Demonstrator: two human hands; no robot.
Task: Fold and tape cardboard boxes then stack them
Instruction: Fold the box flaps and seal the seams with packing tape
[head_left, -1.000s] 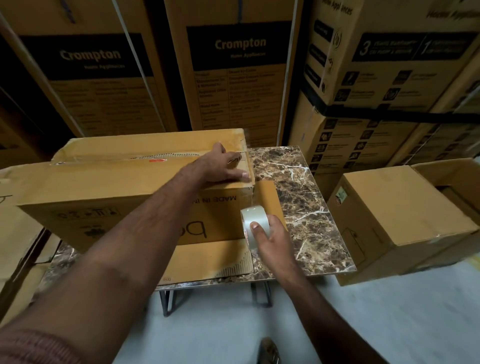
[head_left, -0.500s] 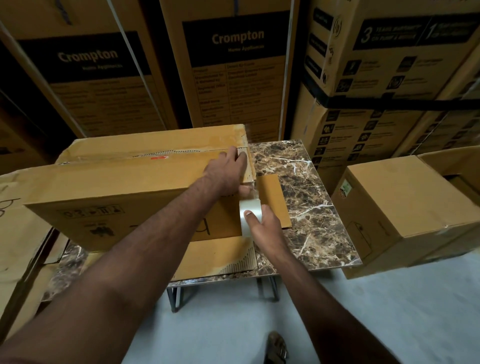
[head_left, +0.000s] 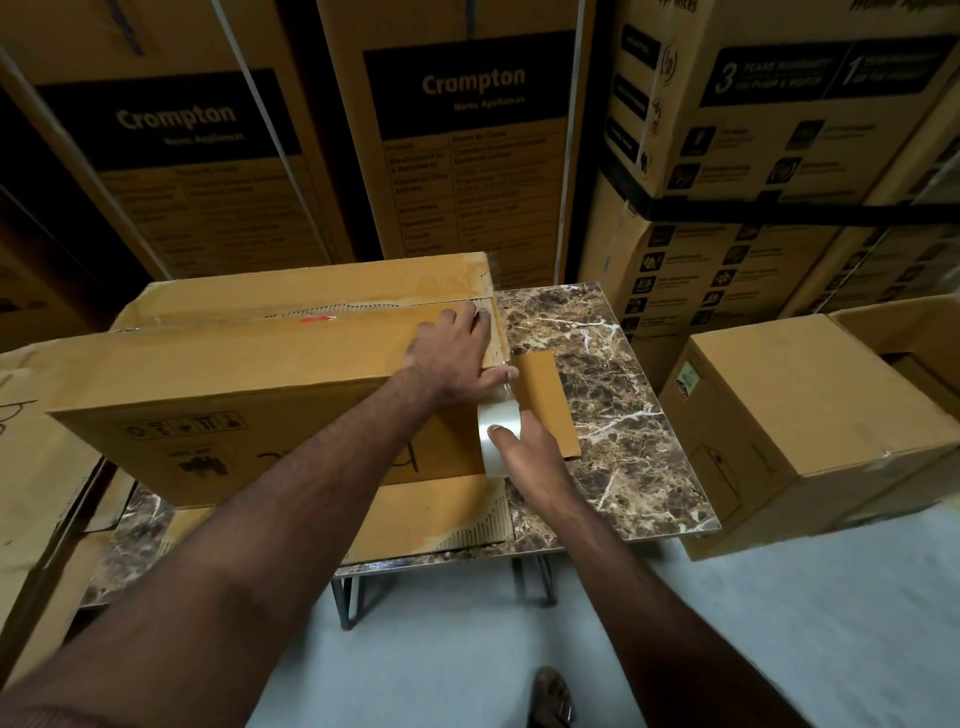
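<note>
- Fingers (head_left: 470, 325) of the left hand (head_left: 452, 358) lie straight, pressing the right end of the cardboard box (head_left: 249, 374) on the marble table (head_left: 623, 374).
- Right hand (head_left: 524, 452) grips the tape roll (head_left: 498, 436), just beside the box's near right corner.

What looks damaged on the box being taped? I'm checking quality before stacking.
The box has a ragged top seam with exposed corrugation and a red mark. The left hand presses near it; the right hand holds the tape roll.
</note>
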